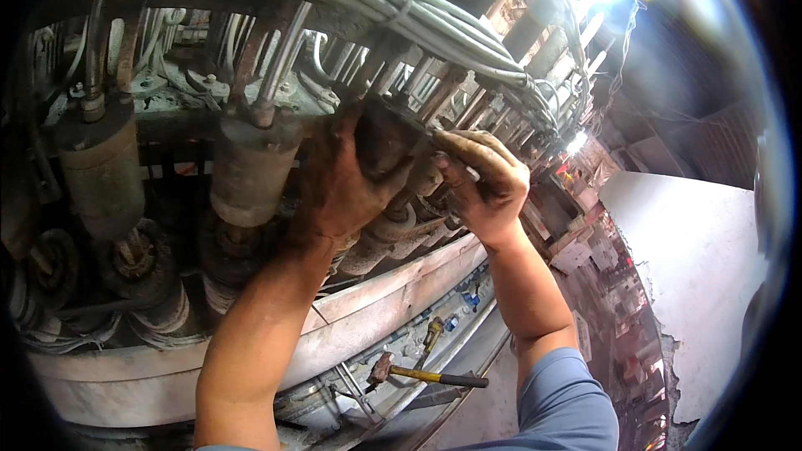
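- Left hand wraps a dark, greasy cylinder on the machine, fingers curled around it.
- Right hand, just beside, is closed around a small fitting at that cylinder's right end.
- A yellow-handled hammer lies well below both hands.

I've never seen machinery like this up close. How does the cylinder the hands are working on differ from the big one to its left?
The gripped cylinder is dark and half hidden by the left hand and right hand; the left cylinder is paler, dusty, fully visible and untouched. Both hang in the same row under the cable bundle.
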The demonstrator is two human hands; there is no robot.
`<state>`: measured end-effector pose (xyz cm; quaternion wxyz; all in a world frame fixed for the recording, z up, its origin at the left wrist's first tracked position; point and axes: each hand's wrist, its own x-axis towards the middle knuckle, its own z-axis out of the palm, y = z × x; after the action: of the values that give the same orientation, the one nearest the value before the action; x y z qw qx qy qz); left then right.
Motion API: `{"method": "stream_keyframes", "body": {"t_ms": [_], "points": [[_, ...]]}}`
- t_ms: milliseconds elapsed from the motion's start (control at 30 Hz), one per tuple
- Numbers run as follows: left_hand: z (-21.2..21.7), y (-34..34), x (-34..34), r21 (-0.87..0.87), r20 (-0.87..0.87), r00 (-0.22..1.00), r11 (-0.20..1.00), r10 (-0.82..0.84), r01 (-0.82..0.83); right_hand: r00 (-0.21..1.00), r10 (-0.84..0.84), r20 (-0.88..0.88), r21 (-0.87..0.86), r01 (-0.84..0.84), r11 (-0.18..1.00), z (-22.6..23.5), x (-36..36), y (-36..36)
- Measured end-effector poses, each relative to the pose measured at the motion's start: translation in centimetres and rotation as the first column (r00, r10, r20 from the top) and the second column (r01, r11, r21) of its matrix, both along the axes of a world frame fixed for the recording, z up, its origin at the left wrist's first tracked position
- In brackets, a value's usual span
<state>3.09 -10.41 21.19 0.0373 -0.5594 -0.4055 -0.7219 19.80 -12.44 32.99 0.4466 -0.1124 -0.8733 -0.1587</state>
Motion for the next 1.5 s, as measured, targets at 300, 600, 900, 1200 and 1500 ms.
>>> {"method": "stream_keyframes", "body": {"t_ms": [300,600,900,1200,1500], "points": [[0.4,0.1,0.5,-0.002,-0.007,0.999,0.999,0.032,-0.032,0.996,0.063,-0.068,-0.016,-0.064,0.998,-1.2,0.9,1.7],[0.3,0.2,0.1,-0.001,-0.003,0.999,0.999,0.051,-0.051,1.0,0.017,-0.011,-0.036,-0.018,0.999,-0.5,-0.3,2.1],[-0.2,0.4,0.2,-0.08,0.021,0.995,0.993,0.094,-0.092,0.997,0.008,0.082,0.05,-0.012,0.999,0.4,-0.9,1.4],[-2.8,1.4,0.2,-0.082,-0.113,0.964,0.964,0.242,-0.252,0.954,-0.094,0.286,0.411,-0.033,0.911,1.1,-6.3,0.4],[0.3,-1.8,-1.2,-0.273,-0.066,0.995,0.957,0.081,-0.096,0.99,0.012,0.139,0.453,-0.075,0.888,2.7,-7.9,-1.8]]}}
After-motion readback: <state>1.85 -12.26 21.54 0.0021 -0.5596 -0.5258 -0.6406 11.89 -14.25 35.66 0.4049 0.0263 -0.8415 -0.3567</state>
